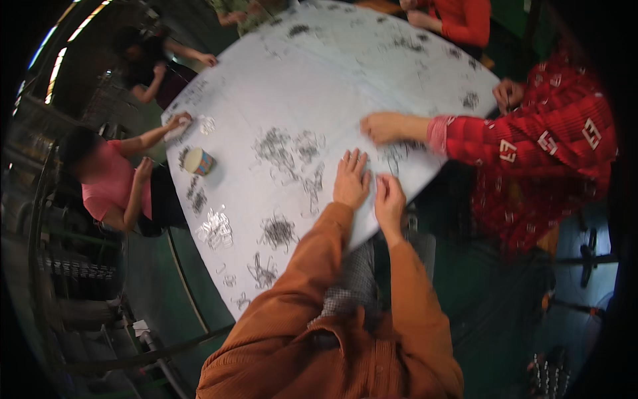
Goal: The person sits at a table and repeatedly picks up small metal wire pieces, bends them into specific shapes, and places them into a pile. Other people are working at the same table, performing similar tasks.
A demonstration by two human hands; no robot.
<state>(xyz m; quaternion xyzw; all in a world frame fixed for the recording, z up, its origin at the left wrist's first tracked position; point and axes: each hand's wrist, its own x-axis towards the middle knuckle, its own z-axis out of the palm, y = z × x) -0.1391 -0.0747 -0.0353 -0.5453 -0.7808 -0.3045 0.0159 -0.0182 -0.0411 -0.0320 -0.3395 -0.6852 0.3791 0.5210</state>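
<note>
My left hand (352,178) lies on the white tabletop (319,86) with its fingers stretched out and slightly apart. Just right of it, near the table's edge, my right hand (390,201) is closed, thumb and fingers together; whatever they pinch, if anything, is too small to make out. Thin dark bent wire pieces (274,147) lie in a loose heap to the left of my left hand, with a straggling cluster (312,186) closer to it. More wire pieces (397,154) lie beyond my right hand, partly beneath a co-worker's arm.
A co-worker's red patterned sleeve (525,143) reaches in from the right, its hand (385,126) close to mine. A paper tub (199,161) stands at the left. Pale wire pieces (216,229) and a dark pile (278,231) lie nearer. Other people sit around the table.
</note>
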